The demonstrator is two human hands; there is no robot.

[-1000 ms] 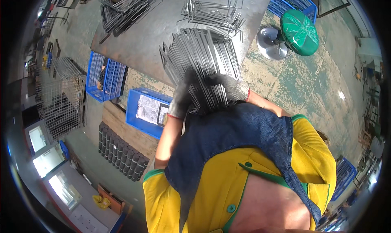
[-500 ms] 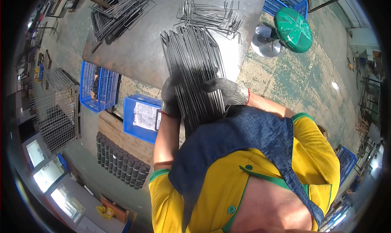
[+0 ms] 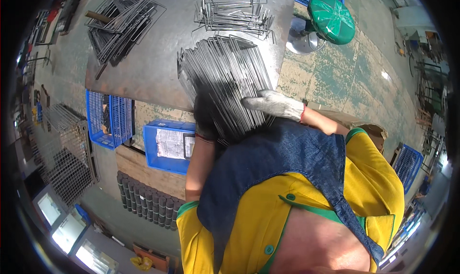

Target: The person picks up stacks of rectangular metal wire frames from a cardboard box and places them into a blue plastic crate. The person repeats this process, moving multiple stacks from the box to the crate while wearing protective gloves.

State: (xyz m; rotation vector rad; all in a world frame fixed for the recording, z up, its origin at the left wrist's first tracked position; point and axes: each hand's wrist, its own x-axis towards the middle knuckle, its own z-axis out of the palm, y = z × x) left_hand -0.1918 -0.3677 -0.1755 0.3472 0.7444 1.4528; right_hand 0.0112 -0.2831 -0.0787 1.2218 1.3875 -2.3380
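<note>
Wire bundle [image 3: 225, 75] — at near edge of tabletop [image 3: 146, 75], 12 o'clock of apron [image 3: 275, 152]. Left grip [image 3: 205, 113] clasps its 8 o'clock side; right grip [image 3: 278, 104] touches 4 o'clock, closure unclear. Step, judged: steadying — next move probably calls for even pressure.

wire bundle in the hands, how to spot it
Find the grey metal table at the top. At its near edge, the wire bundle is between the gloved left hand and right hand. Unlike the sprawling left pile and sparser right pile, it has hands on it.
</note>
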